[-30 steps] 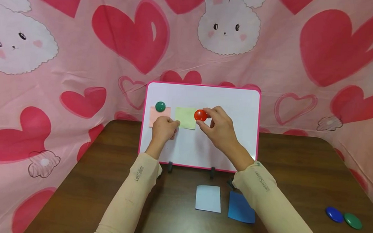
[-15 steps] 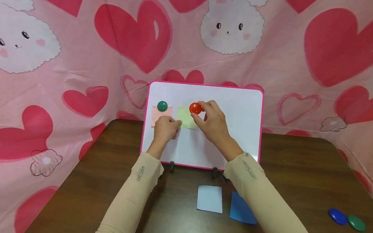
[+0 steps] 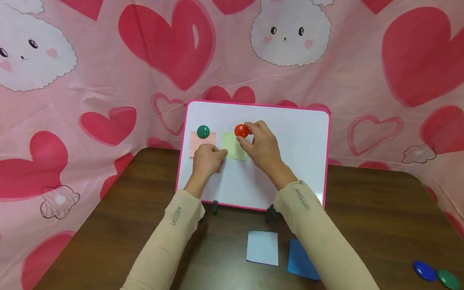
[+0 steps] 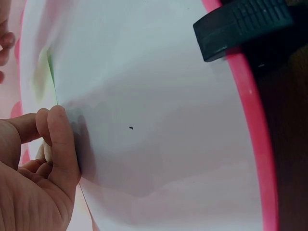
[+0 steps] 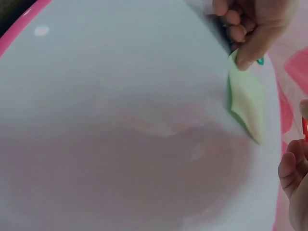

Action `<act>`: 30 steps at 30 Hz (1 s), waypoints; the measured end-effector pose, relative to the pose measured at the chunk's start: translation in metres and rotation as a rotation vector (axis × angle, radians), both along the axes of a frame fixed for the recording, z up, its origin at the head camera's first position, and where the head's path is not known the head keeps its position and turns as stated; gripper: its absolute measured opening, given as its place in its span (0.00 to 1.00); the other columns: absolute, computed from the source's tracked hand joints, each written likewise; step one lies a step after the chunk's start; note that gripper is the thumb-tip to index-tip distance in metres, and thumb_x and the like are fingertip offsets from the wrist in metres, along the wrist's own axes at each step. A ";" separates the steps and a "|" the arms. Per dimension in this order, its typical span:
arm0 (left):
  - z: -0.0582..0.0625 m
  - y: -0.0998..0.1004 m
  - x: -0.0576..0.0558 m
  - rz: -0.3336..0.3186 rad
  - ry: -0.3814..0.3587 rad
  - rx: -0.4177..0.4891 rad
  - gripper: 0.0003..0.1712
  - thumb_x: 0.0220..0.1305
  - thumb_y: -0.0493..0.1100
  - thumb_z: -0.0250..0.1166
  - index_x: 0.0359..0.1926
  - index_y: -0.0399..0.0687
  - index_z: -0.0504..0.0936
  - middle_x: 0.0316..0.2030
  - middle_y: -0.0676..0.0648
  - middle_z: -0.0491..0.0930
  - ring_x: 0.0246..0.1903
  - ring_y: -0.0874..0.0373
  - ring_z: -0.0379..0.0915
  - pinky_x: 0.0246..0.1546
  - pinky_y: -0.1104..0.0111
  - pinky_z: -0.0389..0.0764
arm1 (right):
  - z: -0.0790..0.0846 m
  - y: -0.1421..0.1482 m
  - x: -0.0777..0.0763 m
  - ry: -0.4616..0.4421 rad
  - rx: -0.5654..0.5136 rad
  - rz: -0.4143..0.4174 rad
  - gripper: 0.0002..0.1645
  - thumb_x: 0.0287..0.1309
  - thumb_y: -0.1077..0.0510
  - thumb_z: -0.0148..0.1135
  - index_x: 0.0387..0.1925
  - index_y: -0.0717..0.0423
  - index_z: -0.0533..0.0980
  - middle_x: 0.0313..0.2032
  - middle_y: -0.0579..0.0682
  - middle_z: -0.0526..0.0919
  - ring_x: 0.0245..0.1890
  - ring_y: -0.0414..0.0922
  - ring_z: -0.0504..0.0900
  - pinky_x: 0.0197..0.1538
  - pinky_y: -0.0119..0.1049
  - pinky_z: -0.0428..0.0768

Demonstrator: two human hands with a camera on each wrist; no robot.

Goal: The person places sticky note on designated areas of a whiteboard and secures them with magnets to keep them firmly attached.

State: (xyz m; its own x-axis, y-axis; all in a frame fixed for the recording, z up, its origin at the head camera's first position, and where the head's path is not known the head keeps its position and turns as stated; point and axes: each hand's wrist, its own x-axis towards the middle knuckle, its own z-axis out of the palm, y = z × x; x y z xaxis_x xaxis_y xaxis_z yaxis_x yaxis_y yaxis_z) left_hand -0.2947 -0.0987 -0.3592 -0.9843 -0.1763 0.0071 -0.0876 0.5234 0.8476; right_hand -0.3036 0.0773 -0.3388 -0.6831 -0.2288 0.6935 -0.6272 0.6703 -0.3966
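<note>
My left hand pinches the lower left corner of a light green sticky note against the whiteboard. In the right wrist view the green note bends away from the board at its lower edge. Between thumb and fingers my right hand holds a round red magnet at the note's top edge. A pink sticky note lies left of it on the board, partly hidden by the left hand, with a round green magnet on its top edge.
On the brown table, a white note and a blue note lie before the board, the blue one partly under the right sleeve. A blue magnet and a second green magnet lie far right. Black clips support the board's pink-rimmed lower edge.
My right hand has moved left and up with the red magnet, from the green note's right side to its top edge. The left hand keeps its place on the corner.
</note>
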 end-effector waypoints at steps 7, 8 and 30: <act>-0.001 -0.001 -0.001 0.004 -0.008 0.006 0.16 0.69 0.47 0.67 0.27 0.40 0.83 0.20 0.44 0.79 0.18 0.55 0.75 0.24 0.67 0.82 | -0.011 -0.005 -0.011 -0.029 0.066 -0.034 0.26 0.61 0.55 0.72 0.57 0.64 0.78 0.43 0.56 0.78 0.40 0.48 0.78 0.47 0.38 0.82; -0.001 -0.001 -0.001 0.007 -0.007 0.005 0.16 0.68 0.47 0.68 0.27 0.40 0.83 0.20 0.44 0.79 0.17 0.55 0.75 0.24 0.68 0.82 | -0.012 -0.006 -0.013 -0.029 0.080 -0.041 0.26 0.61 0.54 0.72 0.57 0.63 0.78 0.43 0.56 0.78 0.40 0.48 0.78 0.48 0.38 0.82; -0.001 0.000 -0.001 0.006 -0.003 -0.011 0.17 0.69 0.47 0.68 0.26 0.41 0.83 0.20 0.44 0.78 0.18 0.55 0.75 0.23 0.68 0.81 | -0.016 -0.017 -0.027 -0.016 0.232 -0.149 0.25 0.65 0.49 0.68 0.57 0.59 0.79 0.39 0.55 0.74 0.33 0.47 0.76 0.37 0.38 0.82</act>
